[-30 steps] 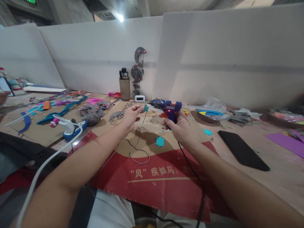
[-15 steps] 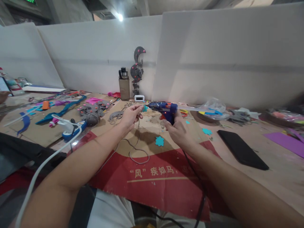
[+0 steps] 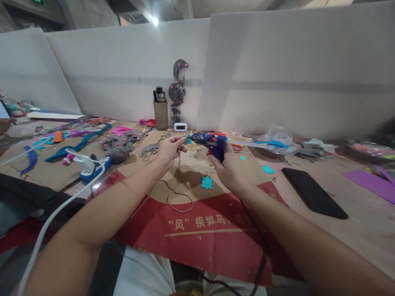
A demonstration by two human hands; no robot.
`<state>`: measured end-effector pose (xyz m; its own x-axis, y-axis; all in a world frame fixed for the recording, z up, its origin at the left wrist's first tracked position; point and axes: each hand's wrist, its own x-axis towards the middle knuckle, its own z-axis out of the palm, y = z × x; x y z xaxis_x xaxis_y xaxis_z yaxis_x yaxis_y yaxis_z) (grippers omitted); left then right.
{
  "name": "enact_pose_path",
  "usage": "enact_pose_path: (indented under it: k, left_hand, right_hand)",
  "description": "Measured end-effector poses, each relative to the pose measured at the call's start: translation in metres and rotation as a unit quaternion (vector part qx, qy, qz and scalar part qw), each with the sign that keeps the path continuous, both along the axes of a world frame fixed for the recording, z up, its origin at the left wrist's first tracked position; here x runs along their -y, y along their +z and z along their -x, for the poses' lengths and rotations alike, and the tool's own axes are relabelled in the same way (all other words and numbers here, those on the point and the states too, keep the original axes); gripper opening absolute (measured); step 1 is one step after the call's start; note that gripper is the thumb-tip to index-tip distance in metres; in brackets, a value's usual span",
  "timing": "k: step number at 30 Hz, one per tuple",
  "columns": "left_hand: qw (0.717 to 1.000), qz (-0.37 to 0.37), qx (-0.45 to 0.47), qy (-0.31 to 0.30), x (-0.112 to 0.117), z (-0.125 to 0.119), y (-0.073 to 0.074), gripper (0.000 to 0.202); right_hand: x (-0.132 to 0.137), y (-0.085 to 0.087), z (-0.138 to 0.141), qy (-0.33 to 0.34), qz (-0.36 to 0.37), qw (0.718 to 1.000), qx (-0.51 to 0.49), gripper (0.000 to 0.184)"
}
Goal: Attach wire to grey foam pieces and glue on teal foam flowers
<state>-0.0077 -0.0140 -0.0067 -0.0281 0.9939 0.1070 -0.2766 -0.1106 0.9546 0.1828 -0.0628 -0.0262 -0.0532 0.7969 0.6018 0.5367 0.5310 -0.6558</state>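
My right hand (image 3: 230, 166) is wrapped round the handle of a blue hot glue gun (image 3: 212, 144), which points left with a long glue stick (image 3: 247, 143) out of its back. Its nozzle meets a small teal foam cutout (image 3: 188, 140) pinched between the fingertips of my left hand (image 3: 170, 152). From the left hand a grey cord (image 3: 180, 164) hangs down and loops on the cardboard sheet (image 3: 203, 246). A teal flower-shaped foam piece (image 3: 207, 183) lies on the cardboard below the hands, and another teal foam flower (image 3: 268, 169) rests farther right.
A black phone (image 3: 314, 192) lies at the right. Behind the hands stand a bottle (image 3: 161, 109) and a small white clock (image 3: 180, 127). On the left are a blue power strip (image 3: 95, 170) with a white cable and grey yarn (image 3: 120, 144). Another person's hand (image 3: 5, 125) shows far left.
The glue gun has shifted slightly left, bringing its nozzle up to the teal foam cutout. My left hand keeps its pinch and has barely moved.
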Motion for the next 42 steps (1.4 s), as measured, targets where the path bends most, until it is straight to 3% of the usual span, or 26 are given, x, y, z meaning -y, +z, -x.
enact_pose_path:
  k: [15, 42]
  left_hand:
    - [1.000, -0.015, -0.003, 0.002, -0.0003, 0.0002, -0.0015, 0.016]
    - [1.000, -0.026, -0.011, -0.005, -0.0018, 0.0007, -0.0062, 0.016]
  right_hand:
    - [0.0083, 0.0062, 0.0027, -0.017, 0.014, 1.000, 0.006, 0.041]
    - [0.0074, 0.0019, 0.0045, -0.025, 0.014, 1.000, 0.013, 0.041]
